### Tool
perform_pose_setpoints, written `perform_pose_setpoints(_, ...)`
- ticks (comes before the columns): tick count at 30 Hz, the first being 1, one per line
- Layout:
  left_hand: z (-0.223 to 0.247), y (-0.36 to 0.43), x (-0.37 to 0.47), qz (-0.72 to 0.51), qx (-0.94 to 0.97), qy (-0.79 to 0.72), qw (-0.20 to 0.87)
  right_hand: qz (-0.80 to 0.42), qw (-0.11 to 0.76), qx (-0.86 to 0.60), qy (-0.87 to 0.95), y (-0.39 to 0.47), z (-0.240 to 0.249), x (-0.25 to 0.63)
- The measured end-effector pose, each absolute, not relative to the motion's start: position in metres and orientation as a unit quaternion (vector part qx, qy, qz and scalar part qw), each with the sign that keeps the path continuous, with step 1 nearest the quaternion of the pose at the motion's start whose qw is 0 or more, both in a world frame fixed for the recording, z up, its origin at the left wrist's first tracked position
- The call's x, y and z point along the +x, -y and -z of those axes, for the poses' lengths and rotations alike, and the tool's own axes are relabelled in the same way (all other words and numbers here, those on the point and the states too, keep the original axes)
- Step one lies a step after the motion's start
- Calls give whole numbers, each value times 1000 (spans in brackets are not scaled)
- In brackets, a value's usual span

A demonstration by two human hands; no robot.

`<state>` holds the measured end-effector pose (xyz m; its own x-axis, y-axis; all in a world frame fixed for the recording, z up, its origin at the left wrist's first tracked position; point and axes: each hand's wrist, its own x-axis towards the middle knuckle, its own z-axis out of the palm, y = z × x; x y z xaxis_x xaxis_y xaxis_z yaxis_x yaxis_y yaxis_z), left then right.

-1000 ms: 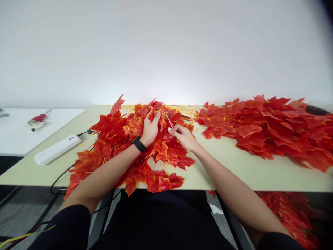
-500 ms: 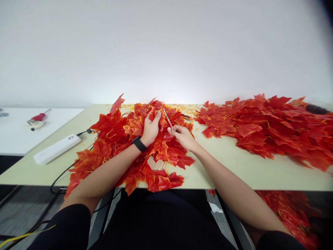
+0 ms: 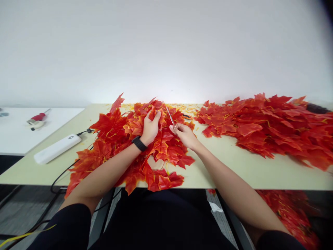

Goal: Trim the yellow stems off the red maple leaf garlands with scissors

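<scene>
My left hand (image 3: 151, 126), with a black watch on its wrist, is closed on an artificial maple leaf (image 3: 161, 119) in a heap of red-orange leaves (image 3: 104, 152). Its thumb points up, and the leaf covers some of its fingers. Just to the right, my right hand (image 3: 186, 134) pinches a thin silver tool (image 3: 171, 116) between thumb and fingers. The tool slants up and left, its tip apart from my left hand and close to the leaves. Whether it is tweezers or narrow scissors, I cannot tell.
More red leaves (image 3: 270, 128) lie piled at the right of the table (image 3: 218, 166). An orange-and-black handled tool (image 3: 186, 116) sits behind the heap. A white oblong device (image 3: 57, 148) with a black cable lies left. Yellow scraps (image 3: 179, 106) litter the back edge.
My right hand and the silver tool have moved slightly right and down, away from my left hand. The left hand keeps its place on the leaf.
</scene>
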<state>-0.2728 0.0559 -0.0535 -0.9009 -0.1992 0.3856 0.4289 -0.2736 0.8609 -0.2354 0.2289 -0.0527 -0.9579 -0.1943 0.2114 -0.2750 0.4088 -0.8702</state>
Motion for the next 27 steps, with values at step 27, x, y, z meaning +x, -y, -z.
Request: perform_pose_setpoints(27, 51, -53, -271, 755, -149, 591, 241, -513, 30, 162, 842, -232, 49, -236)
